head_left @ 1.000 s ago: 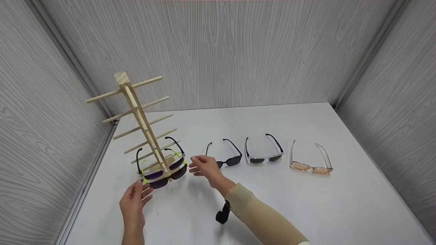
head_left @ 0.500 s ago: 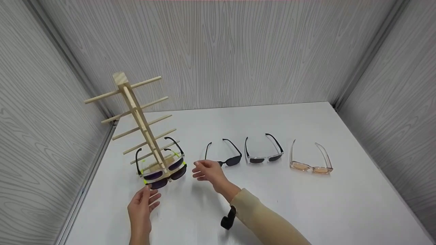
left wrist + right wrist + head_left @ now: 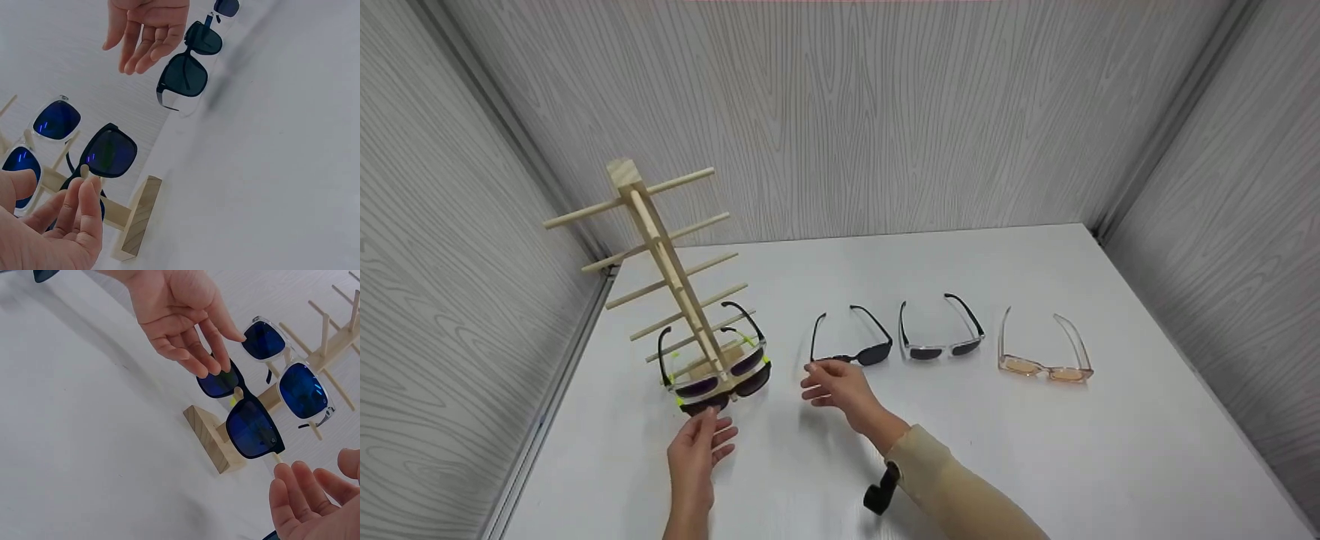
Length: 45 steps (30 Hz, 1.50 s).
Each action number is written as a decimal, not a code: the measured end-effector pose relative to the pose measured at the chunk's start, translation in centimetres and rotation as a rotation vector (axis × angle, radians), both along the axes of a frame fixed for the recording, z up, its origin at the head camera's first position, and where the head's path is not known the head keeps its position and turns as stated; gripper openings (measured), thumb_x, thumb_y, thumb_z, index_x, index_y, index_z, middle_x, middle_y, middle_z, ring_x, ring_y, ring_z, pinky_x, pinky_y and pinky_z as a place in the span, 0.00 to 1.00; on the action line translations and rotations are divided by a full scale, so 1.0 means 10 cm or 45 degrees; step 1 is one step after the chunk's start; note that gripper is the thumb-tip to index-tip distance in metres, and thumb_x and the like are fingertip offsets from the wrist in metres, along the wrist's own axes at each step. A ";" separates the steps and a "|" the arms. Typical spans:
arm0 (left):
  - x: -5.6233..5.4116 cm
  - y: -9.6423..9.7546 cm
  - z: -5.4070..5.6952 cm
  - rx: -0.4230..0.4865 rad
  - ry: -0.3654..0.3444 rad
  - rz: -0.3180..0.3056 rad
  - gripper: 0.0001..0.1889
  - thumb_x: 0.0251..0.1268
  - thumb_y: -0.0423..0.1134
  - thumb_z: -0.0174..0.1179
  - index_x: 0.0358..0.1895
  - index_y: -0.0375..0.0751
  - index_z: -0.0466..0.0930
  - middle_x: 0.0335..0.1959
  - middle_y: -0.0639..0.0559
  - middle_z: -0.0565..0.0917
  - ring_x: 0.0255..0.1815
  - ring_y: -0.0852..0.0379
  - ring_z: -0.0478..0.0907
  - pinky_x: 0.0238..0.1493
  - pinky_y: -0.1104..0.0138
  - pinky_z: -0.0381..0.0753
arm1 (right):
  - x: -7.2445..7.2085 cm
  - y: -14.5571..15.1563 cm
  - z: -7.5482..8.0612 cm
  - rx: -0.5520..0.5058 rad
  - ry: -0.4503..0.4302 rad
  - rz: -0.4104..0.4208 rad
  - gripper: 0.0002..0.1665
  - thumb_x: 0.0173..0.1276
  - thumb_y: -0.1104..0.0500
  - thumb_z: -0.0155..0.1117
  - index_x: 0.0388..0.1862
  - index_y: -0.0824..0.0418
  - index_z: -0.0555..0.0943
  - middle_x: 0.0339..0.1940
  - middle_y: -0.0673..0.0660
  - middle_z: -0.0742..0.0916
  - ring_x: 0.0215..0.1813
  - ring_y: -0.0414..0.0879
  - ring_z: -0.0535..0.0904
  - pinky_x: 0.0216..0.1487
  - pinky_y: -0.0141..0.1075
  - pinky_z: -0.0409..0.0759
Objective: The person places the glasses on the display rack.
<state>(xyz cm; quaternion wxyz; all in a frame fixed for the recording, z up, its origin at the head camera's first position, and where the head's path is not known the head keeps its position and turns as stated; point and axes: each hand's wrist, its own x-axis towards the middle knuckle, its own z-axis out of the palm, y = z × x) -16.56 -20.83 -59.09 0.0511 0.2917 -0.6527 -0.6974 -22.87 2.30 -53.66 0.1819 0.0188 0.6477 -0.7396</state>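
Observation:
A wooden display rack with crosswise pegs leans up at the left. On its lower pegs hang clear-framed sunglasses with blue-purple lenses, and below them dark-framed sunglasses with yellow-green on the temples. My left hand, fingers loosely bent, is in front of the dark pair's left lens; whether it touches cannot be told. Nothing is in its grasp. My right hand hovers right of the rack, fingers relaxed and holding nothing. It partly covers black sunglasses lying on the table.
Right of the black pair lie clear-framed sunglasses with dark lenses, then peach-tinted glasses. All stand with temples unfolded on the white table. Grey wood-grain panels enclose the back and sides. A black device hangs at the right cuff.
Both hands have shifted right and slightly toward me. The left moved from the rack glasses' left side to the front of the lower pair; the right drew farther from the rack. The glasses stayed put.

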 end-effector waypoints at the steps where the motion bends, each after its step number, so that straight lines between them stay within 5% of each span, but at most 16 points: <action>1: -0.03 -0.01 -0.08 -0.011 -0.002 0.001 0.36 0.53 0.69 0.54 0.56 0.43 0.73 0.44 0.45 0.82 0.40 0.54 0.83 0.36 0.65 0.82 | 0.00 0.02 -0.01 -0.004 0.005 -0.002 0.19 0.66 0.54 0.61 0.50 0.66 0.79 0.35 0.58 0.86 0.37 0.50 0.84 0.40 0.40 0.81; 5: -0.10 0.00 -0.25 -0.044 -0.002 -0.016 0.39 0.50 0.72 0.52 0.55 0.44 0.74 0.45 0.44 0.81 0.41 0.52 0.82 0.37 0.63 0.82 | 0.00 0.11 -0.05 -0.014 0.028 -0.012 0.21 0.68 0.54 0.59 0.51 0.68 0.77 0.35 0.58 0.86 0.38 0.51 0.84 0.40 0.40 0.81; 10: -0.13 0.07 -0.26 -0.032 0.004 -0.037 0.36 0.50 0.72 0.53 0.52 0.46 0.76 0.43 0.45 0.82 0.39 0.53 0.82 0.36 0.63 0.82 | 0.02 0.23 -0.09 -0.003 0.021 -0.028 0.21 0.70 0.55 0.57 0.53 0.69 0.76 0.36 0.58 0.85 0.38 0.50 0.84 0.41 0.40 0.81; 16: -0.12 0.19 -0.19 0.006 0.083 -0.097 0.30 0.58 0.62 0.56 0.52 0.39 0.77 0.39 0.44 0.83 0.37 0.53 0.83 0.32 0.64 0.82 | 0.04 0.36 -0.15 0.021 0.024 -0.058 0.23 0.70 0.53 0.57 0.54 0.70 0.75 0.36 0.58 0.85 0.38 0.50 0.84 0.40 0.40 0.81; 20: -0.13 0.29 -0.19 -0.014 0.046 -0.120 0.29 0.56 0.63 0.59 0.50 0.42 0.78 0.39 0.46 0.83 0.36 0.55 0.83 0.33 0.65 0.82 | 0.07 0.45 -0.20 0.036 0.020 -0.068 0.25 0.69 0.52 0.57 0.55 0.71 0.75 0.36 0.58 0.85 0.37 0.49 0.84 0.40 0.39 0.81; 27: -0.02 0.53 0.23 0.001 0.050 -0.224 0.28 0.61 0.56 0.58 0.53 0.34 0.74 0.41 0.42 0.82 0.39 0.52 0.82 0.35 0.66 0.82 | 0.07 0.63 -0.27 0.051 -0.026 -0.129 0.24 0.69 0.53 0.57 0.55 0.70 0.75 0.36 0.58 0.85 0.36 0.49 0.84 0.40 0.39 0.80; 30: -0.01 0.60 0.32 -0.034 0.090 -0.276 0.27 0.65 0.52 0.56 0.54 0.30 0.73 0.41 0.40 0.82 0.40 0.49 0.82 0.36 0.64 0.82 | 0.06 0.71 -0.28 0.043 -0.038 -0.161 0.23 0.69 0.54 0.57 0.55 0.70 0.75 0.36 0.58 0.85 0.37 0.49 0.84 0.41 0.39 0.80; 45: -0.18 0.88 0.20 -0.184 0.101 -0.338 0.19 0.68 0.45 0.55 0.51 0.33 0.75 0.37 0.43 0.83 0.36 0.53 0.81 0.34 0.66 0.81 | -0.04 0.93 -0.27 0.055 -0.048 -0.384 0.21 0.70 0.57 0.56 0.54 0.73 0.74 0.36 0.60 0.85 0.37 0.50 0.83 0.43 0.43 0.80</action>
